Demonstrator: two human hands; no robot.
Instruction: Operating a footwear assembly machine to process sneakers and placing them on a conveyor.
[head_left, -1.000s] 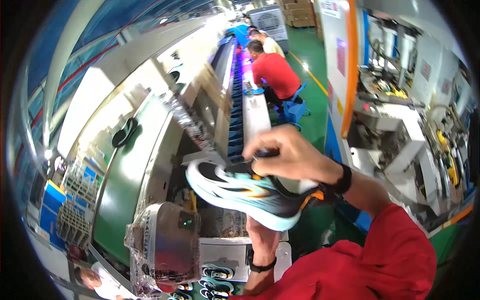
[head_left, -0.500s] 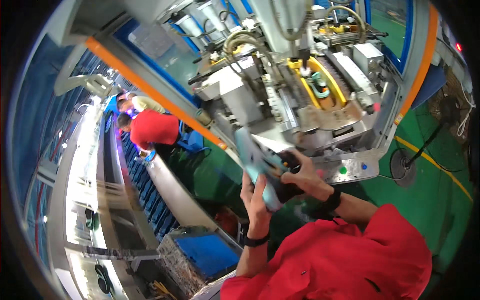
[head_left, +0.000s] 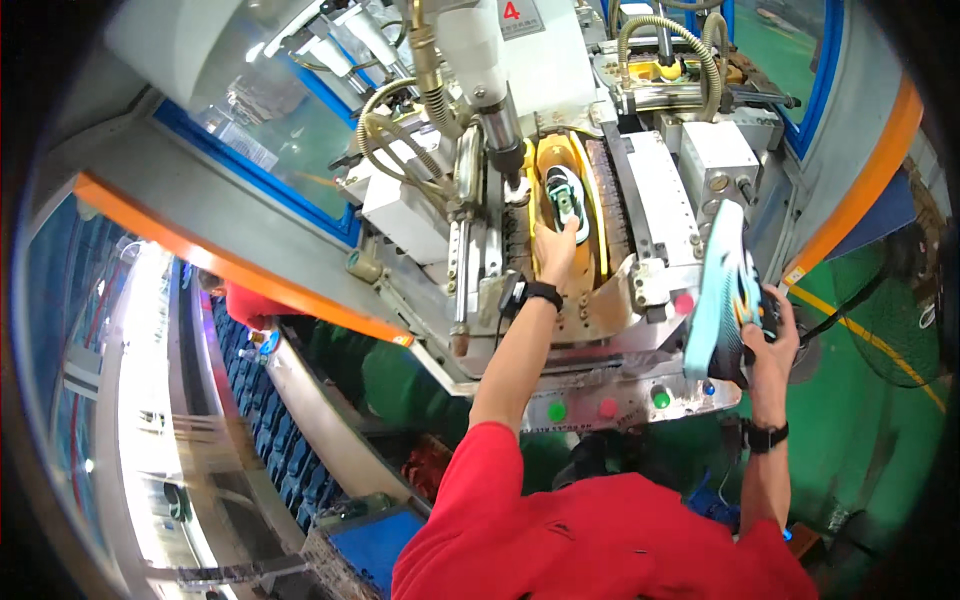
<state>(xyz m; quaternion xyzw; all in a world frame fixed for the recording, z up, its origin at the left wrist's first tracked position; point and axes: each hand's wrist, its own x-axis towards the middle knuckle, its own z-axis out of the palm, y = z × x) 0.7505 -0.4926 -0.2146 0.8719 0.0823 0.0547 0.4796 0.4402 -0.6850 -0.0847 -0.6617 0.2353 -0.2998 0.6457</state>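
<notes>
My right hand (head_left: 768, 345) is closed around a sneaker (head_left: 722, 300) with a pale blue sole and a dark upper, held tilted at the right, in front of the machine. Reaching forward, my left hand (head_left: 556, 250) has its fingers closed at the near end of a second sneaker (head_left: 566, 200), black, white and mint green. That sneaker lies in a long yellow cradle (head_left: 599, 225) inside the machine. My palm hides part of the cradle's near end.
Metal press cylinders (head_left: 498, 125) and hoses stand close to the cradle. Coloured push buttons (head_left: 607, 408) line the machine's front edge. A conveyor (head_left: 330, 410) runs along the left, with a co-worker in red (head_left: 255, 303) beyond. At the right stands a floor fan (head_left: 885, 300).
My left hand has let go of the pale-soled sneaker and reached into the machine to the other one. My right hand has carried its sneaker to the right. The view has shifted.
</notes>
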